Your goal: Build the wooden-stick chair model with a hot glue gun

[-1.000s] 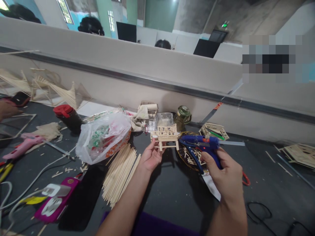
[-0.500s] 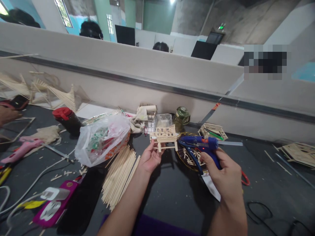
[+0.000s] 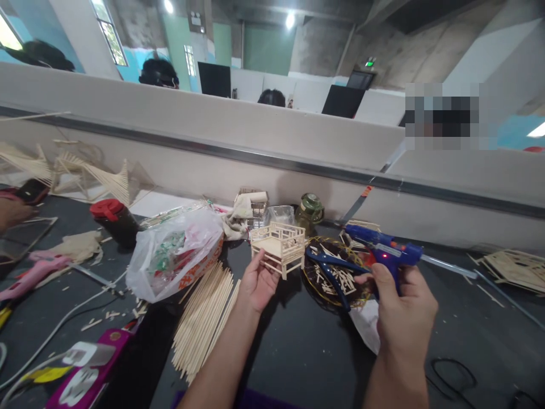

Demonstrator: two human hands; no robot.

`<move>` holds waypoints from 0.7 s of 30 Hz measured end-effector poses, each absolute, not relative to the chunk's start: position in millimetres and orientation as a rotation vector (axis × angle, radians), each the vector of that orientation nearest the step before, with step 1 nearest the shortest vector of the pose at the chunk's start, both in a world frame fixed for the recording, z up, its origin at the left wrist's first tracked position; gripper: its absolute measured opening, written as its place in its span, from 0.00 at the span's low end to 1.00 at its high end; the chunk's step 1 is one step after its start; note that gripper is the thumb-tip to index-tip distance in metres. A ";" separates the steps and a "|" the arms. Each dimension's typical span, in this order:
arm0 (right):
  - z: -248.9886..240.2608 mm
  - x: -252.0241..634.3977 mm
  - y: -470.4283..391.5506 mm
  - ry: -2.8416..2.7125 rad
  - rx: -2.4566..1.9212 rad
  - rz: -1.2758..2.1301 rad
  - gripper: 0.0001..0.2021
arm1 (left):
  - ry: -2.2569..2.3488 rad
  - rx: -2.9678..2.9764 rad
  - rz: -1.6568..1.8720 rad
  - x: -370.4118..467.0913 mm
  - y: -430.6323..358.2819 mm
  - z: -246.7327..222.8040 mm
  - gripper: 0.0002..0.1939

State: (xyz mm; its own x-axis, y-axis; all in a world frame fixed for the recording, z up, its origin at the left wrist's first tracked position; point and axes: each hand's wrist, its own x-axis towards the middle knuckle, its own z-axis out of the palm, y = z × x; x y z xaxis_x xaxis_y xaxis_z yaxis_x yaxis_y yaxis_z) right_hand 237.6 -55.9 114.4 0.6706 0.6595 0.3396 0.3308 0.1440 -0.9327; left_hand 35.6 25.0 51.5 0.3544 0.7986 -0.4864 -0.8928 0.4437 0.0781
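Observation:
A small wooden stick model (image 3: pixel 279 245), shaped like a bench with railings, rests in my left hand (image 3: pixel 260 282), whose fingers grip it from below. My right hand (image 3: pixel 402 292) is wrapped round the handle of a blue glue gun (image 3: pixel 385 250); a clear glue stick juts from its rear and its nozzle points left. Between the hands, blue-handled pliers (image 3: pixel 333 271) lie across a round basket (image 3: pixel 314 286) of short wooden pieces. Left of my left forearm lies a bundle of thin wooden sticks (image 3: pixel 203 324).
A plastic bag (image 3: pixel 145 272), a red-lidded bottle (image 3: pixel 114 221) and a pink glue gun (image 3: pixel 38 272) are at left. A green jar (image 3: pixel 310 210) stands by the partition. Another person's hand (image 3: pixel 17 210) shows at far left. Cables and a magenta power strip (image 3: pixel 85 372) lie lower left.
The wooden model has turned, now showing its flat seat. My right hand has moved the glue gun to the right, away from the model. The view has tilted slightly upward.

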 end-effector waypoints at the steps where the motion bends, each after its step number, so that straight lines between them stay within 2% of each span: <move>1: 114.3 237.3 -55.1 -0.854 -1.441 0.293 0.20 | 0.519 -0.187 1.114 37.3 24.2 51.6 0.07; 5: 113.8 236.3 -52.4 -0.817 -1.382 0.338 0.20 | 0.582 -0.042 1.185 44.2 21.6 48.5 0.02; 14: 116.0 231.4 -50.4 -0.765 -1.222 0.383 0.21 | 0.598 0.188 1.287 46.8 19.6 37.6 0.10; 21: 115.1 229.4 -48.7 -0.728 -1.199 0.428 0.19 | 0.562 0.133 1.262 46.5 20.0 39.7 0.09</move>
